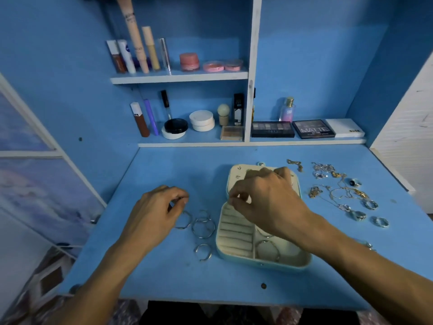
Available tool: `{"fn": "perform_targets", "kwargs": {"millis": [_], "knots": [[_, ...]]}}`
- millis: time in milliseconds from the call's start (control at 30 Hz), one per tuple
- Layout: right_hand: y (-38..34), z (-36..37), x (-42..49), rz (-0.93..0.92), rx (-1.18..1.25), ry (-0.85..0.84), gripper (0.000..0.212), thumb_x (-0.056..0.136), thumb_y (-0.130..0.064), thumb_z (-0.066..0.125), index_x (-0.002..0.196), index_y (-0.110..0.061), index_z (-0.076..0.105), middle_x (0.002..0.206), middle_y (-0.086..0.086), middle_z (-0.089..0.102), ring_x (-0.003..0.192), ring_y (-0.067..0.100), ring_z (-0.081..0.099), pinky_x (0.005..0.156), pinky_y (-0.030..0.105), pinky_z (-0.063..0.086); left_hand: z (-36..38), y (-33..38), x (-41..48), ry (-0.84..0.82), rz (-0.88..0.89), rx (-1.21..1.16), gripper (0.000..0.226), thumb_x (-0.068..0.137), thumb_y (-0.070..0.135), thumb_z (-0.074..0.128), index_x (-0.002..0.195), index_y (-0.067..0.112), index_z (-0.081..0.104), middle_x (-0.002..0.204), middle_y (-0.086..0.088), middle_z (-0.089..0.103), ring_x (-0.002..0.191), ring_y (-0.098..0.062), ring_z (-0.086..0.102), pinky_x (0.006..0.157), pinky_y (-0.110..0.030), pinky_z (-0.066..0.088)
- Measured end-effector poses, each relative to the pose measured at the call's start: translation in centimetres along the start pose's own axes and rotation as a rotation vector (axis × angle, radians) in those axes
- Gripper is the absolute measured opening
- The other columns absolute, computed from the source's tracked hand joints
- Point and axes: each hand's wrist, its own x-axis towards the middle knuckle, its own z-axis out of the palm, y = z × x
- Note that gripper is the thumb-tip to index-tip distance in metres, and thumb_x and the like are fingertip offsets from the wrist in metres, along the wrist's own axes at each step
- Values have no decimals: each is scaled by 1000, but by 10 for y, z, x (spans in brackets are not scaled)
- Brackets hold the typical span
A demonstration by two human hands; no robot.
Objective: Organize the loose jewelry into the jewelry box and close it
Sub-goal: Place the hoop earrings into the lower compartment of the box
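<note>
Surface (164, 273): blue, and we've got jewelry spread on both sides of the box.
Jewelry box (264, 263): sitting mid-surface and wide open, its lid (236, 171) laid back on the far side.
Inside the box: we see cream ring rolls (234, 233) on the left, and a silver hoop (267, 241) lying in the right compartment.
Left hand (159, 212): down on the surface left of the box. The fingers are curled, tips drawn to the thumb, just above the loose hoops (203, 237). We cannot tell whether it has anything pinched.
Right hand (267, 200): hovering over the box at the hinge. Thumb and forefinger curve toward each other, and we cannot tell if anything is between them.
Right of the box: a tangle of chains (339, 192) and several rings (380, 222), all loose on the surface.
Shelf (178, 77): we spot cosmetics lined up behind.
</note>
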Motion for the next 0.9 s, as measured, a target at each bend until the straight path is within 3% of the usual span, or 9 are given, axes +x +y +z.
{"fn": "perform_targets", "kwargs": {"millis": [133, 267, 367, 533, 633, 767, 900], "knots": [[-28, 15, 24, -86, -65, -151, 17, 89, -37, 60, 96, -29, 74, 99, -5, 66, 99, 23, 58, 88, 41, 27, -8, -14, -9, -1, -54, 100, 6, 90, 28, 72, 93, 33, 73, 88, 11, 65, 78, -13, 66, 72, -35, 53], [-44, 28, 40, -93, -175, -308, 18, 86, -36, 63, 98, -22, 68, 100, 2, 68, 100, 28, 59, 92, 45, 29, -8, -22, -15, -21, -129, 187, 12, 90, 38, 69, 100, 32, 73, 97, 7, 67, 95, -21, 67, 77, -33, 51], [-49, 35, 48, -85, -164, -278, 18, 87, -30, 60, 101, -22, 69, 102, 2, 69, 100, 28, 60, 94, 45, 30, -7, -21, -16, -21, -154, 188, 16, 89, 45, 69, 100, 34, 74, 97, 7, 65, 97, -21, 65, 76, -32, 49], [-43, 37, 58, -57, -85, -236, 18, 88, -29, 57, 97, -26, 72, 96, -4, 72, 96, 23, 62, 84, 40, 25, -6, -18, -16, -12, -167, 198, 27, 95, 50, 59, 87, 28, 74, 82, 7, 64, 84, -21, 65, 69, -34, 51], [-38, 31, 59, -47, -40, -284, 14, 86, -31, 59, 91, -30, 72, 92, -9, 71, 93, 19, 61, 88, 41, 27, -7, -18, -15, -74, -186, 119, 18, 87, 52, 70, 88, 35, 74, 85, 13, 65, 83, -11, 64, 74, -34, 53], [-41, 24, 55, -94, -79, -405, 11, 85, -42, 67, 84, -31, 63, 97, -8, 69, 98, 19, 58, 93, 44, 28, -6, -16, -14, -93, -177, 114, 10, 89, 45, 72, 89, 35, 74, 87, 14, 63, 87, -10, 63, 74, -32, 50], [-49, 24, 52, -137, -214, -411, 20, 85, -39, 67, 96, -24, 62, 94, 0, 64, 97, 25, 59, 93, 46, 29, -2, -15, -15, -112, -168, 167, 11, 98, 36, 60, 96, 32, 70, 96, 12, 57, 93, -14, 60, 74, -29, 42]]}}
